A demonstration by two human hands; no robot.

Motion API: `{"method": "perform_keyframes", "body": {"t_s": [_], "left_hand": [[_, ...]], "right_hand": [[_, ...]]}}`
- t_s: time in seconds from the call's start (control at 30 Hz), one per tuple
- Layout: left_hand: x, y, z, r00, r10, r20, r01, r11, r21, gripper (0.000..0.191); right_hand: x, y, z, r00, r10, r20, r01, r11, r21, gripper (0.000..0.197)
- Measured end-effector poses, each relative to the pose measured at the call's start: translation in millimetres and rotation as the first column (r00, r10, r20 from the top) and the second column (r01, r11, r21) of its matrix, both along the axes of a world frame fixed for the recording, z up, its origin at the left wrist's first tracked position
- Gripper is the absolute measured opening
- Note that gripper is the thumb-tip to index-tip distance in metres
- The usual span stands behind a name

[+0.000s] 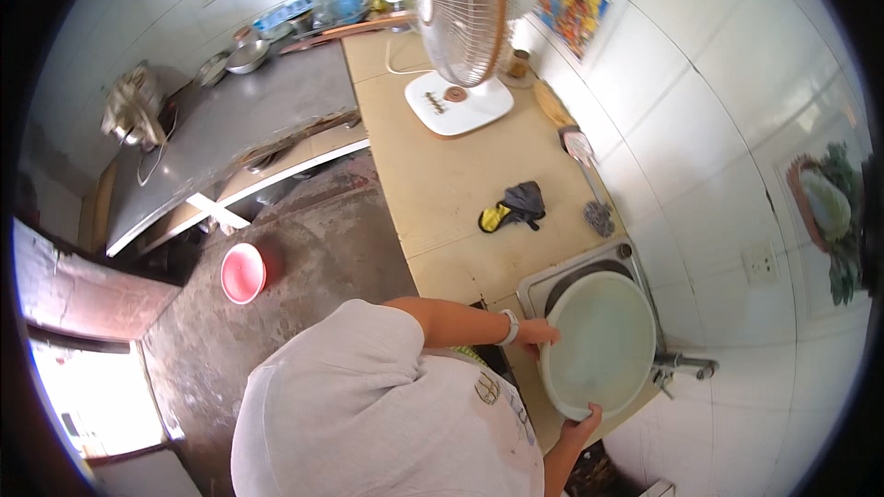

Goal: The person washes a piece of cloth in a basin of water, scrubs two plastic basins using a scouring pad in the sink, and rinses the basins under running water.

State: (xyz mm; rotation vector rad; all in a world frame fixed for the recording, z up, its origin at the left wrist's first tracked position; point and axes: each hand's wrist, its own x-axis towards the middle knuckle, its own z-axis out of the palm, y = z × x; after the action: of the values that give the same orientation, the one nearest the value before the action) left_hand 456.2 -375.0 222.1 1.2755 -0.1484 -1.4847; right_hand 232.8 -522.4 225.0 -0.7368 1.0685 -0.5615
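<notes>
A large round pale-green basin (599,345) covers most of a metal sink (535,283). My left hand (539,335), with a pale band on its wrist, grips the basin's near rim. At the lower end of the rim, my right hand (583,421) holds on with the thumb over the edge. A metal faucet (684,364) juts from the wall just beyond the basin. On the tan counter (442,207) lie a crumpled dark grey and yellow cloth item (512,207) and a metal scouring pad (599,218).
An electric fan (459,100) stands farther along the counter. A brush (552,105) lies beside the wall. On the left, a dark countertop (276,96) carries metal bowls (246,56) and a cloth-covered object (136,107). A pink bowl (243,273) rests on the floor.
</notes>
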Motion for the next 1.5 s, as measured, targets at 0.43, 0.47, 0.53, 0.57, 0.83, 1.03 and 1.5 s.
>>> {"method": "perform_keyframes", "body": {"t_s": [0.43,0.47,0.53,0.57,0.83,1.03,1.5], "left_hand": [[-1,-1,-15,1.0,-0.026,-0.01,0.025,0.996,-0.081,0.037],[0,-1,-13,1.0,-0.017,-0.004,0.017,0.997,-0.074,0.037],[-2,3,-3,1.0,-0.008,-0.016,0.007,0.999,-0.036,0.037],[-2,4,-5,1.0,0.003,-0.006,-0.004,1.0,-0.027,0.037],[-4,4,-12,0.935,-0.12,0.334,0.18,0.971,-0.154,0.039],[-8,0,3,0.999,-0.03,-0.027,0.03,1.0,0.005,0.033],[-7,1,3,0.997,0.057,-0.046,-0.055,0.997,0.061,0.03]], "right_hand": [[-27,-16,-42,0.98,0.194,0.046,-0.181,0.962,-0.205,0.037],[-31,-19,-48,0.978,0.203,0.052,-0.189,0.962,-0.199,0.037],[-33,-21,-52,0.979,0.205,0.014,-0.195,0.948,-0.253,0.034],[-31,-20,-56,0.978,0.209,0.007,-0.199,0.943,-0.268,0.033],[-29,-23,-64,0.995,0.0,0.095,0.0,1.0,0.008,0.034],[-41,-20,-79,0.969,0.105,-0.225,-0.247,0.514,-0.821,0.029],[-6,10,-10,0.994,-0.022,0.107,0.026,0.999,-0.035,0.039]]}}
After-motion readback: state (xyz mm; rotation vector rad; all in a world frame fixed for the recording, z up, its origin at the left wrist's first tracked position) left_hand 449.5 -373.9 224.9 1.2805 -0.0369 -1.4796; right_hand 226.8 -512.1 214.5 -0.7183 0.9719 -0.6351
